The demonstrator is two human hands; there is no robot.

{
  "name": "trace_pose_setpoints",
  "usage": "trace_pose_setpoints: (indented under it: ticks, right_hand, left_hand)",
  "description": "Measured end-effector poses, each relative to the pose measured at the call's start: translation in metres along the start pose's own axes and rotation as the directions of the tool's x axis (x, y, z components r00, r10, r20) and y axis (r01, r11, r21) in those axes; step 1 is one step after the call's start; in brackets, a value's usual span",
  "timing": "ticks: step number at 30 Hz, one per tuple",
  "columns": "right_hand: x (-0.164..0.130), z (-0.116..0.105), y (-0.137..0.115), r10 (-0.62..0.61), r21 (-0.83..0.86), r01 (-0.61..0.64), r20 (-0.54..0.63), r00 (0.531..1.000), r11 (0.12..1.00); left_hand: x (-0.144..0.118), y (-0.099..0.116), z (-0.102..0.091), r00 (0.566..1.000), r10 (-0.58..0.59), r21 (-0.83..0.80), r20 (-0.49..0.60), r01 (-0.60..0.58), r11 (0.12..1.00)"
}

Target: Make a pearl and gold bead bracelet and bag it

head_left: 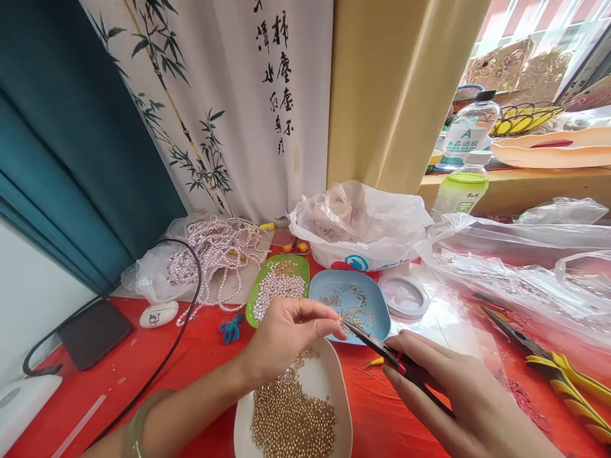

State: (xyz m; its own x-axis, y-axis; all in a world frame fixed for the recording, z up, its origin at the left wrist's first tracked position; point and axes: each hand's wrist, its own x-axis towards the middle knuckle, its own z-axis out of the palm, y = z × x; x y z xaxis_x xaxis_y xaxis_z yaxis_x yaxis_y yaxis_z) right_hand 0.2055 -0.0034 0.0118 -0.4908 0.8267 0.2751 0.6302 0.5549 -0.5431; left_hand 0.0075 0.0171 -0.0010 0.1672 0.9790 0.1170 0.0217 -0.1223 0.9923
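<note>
My left hand is closed in a pinch on a small beaded piece, mostly hidden by the fingertips. Wrapped around dark pliers, my right hand brings their narrow jaws to that piece. Both hands are over the near edge of a blue tray with small gold pins and beads scattered in it. Below my left hand, a white tray holds a heap of gold beads. Behind that hand lies a green tray with pink pearl beads and some gold ones.
Pearl strands lie at the back left, near a black cable and a phone. Yellow-handled pliers rest at the right. Behind the trays are a bag-lined bowl, a spool and plastic bags.
</note>
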Motion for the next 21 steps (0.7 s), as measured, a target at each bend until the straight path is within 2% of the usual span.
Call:
trace_pose_setpoints:
  ticks: [7, 14, 21]
  right_hand:
    - [0.0018, -0.0035, 0.0032, -0.054, -0.083, 0.051, -0.024, 0.998, 0.995]
    - [0.0039, -0.0057, 0.0013, -0.08, -0.028, 0.08, -0.02, 0.997, 0.996]
    - [0.0043, -0.0077, -0.0019, -0.055, -0.045, 0.054, -0.017, 0.998, 0.998]
  left_hand:
    - [0.0006, -0.0025, 0.0006, 1.0, 0.028, 0.044, 0.014, -0.028, 0.999]
    - [0.0005, -0.0036, -0.0007, 1.0, 0.007, 0.105, 0.029, -0.01, 0.994]
    - [0.0024, -0.0024, -0.0006, 0.997, 0.078, 0.087, 0.016, -0.08, 0.993]
